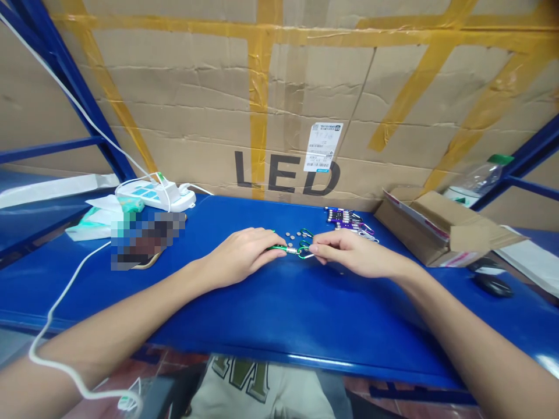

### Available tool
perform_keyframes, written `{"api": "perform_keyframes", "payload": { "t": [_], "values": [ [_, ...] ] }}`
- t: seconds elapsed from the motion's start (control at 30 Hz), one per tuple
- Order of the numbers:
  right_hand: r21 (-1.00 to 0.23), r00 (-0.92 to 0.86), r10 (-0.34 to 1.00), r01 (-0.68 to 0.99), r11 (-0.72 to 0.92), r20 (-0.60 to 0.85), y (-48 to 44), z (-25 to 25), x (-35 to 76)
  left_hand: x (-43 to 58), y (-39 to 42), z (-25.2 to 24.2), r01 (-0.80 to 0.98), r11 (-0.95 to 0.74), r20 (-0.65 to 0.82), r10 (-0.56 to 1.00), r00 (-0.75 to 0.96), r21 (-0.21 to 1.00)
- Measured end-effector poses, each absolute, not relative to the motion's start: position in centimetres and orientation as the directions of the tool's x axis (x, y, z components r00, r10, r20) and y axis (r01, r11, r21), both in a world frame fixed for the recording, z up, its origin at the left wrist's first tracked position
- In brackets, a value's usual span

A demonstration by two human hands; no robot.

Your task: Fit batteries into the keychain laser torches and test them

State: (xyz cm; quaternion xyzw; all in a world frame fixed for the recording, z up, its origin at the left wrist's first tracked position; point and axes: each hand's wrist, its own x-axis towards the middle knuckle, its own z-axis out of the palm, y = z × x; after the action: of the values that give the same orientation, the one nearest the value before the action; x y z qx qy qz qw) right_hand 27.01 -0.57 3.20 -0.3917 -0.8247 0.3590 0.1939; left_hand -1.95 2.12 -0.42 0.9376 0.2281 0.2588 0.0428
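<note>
A slim green tube with a silver end (292,251) lies level just above or on the blue table, held under the fingers of my left hand (247,256). From its silver end hangs a green carabiner clip (302,254), which my right hand (345,250) pinches between thumb and fingertips. Behind the right fingers is another green carabiner clip (306,232). Several small round silver discs (292,237), like button cells, are scattered just beyond the tube. Purple and dark tubes with clips (344,217) lie in a pile past my right hand.
An open cardboard box (445,227) stands at the right, with a black computer mouse (492,285) before it. At the left are a white power strip (157,194), a tissue pack (102,216) and a blurred-out phone (151,241). A large carton (196,116) walls the back.
</note>
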Motion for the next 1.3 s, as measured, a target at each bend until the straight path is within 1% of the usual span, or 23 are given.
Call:
{"api": "perform_keyframes", "payload": {
  "t": [0.17,0.23,0.33,0.4,0.53,0.6,0.73,0.8,1.13,1.3],
  "values": [
    [-0.722,-0.61,0.792,0.531,0.444,0.039,-0.4,3.6,28.1,-2.1,2.2,-0.3,0.397,-0.901,0.51,0.429,0.746,0.176],
    [-0.75,-0.572,0.818,0.519,0.41,0.051,-0.4,3.5,28.2,-2.1,2.2,-0.3,0.401,-0.895,0.537,0.439,0.72,0.194],
    [-0.811,-0.525,0.846,0.452,0.372,0.095,-0.5,2.9,27.7,-2.1,2.3,-0.3,0.381,-0.899,0.576,0.432,0.694,0.215],
    [-0.843,-0.509,0.852,0.401,0.36,0.122,-0.7,2.3,27.1,-2.2,2.3,-0.3,0.364,-0.907,0.605,0.413,0.68,0.211],
    [-0.869,-0.492,0.858,0.351,0.349,0.146,-0.9,1.6,26.0,-2.2,2.3,-0.2,0.357,-0.914,0.655,0.392,0.646,0.194],
    [-0.87,-0.497,0.854,0.341,0.356,0.155,-0.9,1.3,25.8,-2.1,2.2,-0.1,0.35,-0.912,0.661,0.4,0.635,0.215],
    [-0.872,-0.509,0.846,0.331,0.361,0.158,-0.9,0.8,25.5,-1.9,1.9,0.0,0.309,-0.886,0.635,0.464,0.618,0.347],
    [-0.876,-0.525,0.839,0.328,0.354,0.142,-1.0,0.6,25.4,-1.8,1.8,0.1,0.294,-0.872,0.624,0.486,0.613,0.391],
    [-0.856,-0.561,0.818,0.355,0.376,0.127,-1.7,0.8,24.3,-1.5,1.3,0.3,0.27,-0.891,0.667,0.453,0.591,0.366],
    [-0.842,-0.542,0.827,0.368,0.395,0.151,-1.7,0.9,24.3,-1.4,1.4,0.1,0.279,-0.856,0.666,0.514,0.541,0.434]
  ]
}}
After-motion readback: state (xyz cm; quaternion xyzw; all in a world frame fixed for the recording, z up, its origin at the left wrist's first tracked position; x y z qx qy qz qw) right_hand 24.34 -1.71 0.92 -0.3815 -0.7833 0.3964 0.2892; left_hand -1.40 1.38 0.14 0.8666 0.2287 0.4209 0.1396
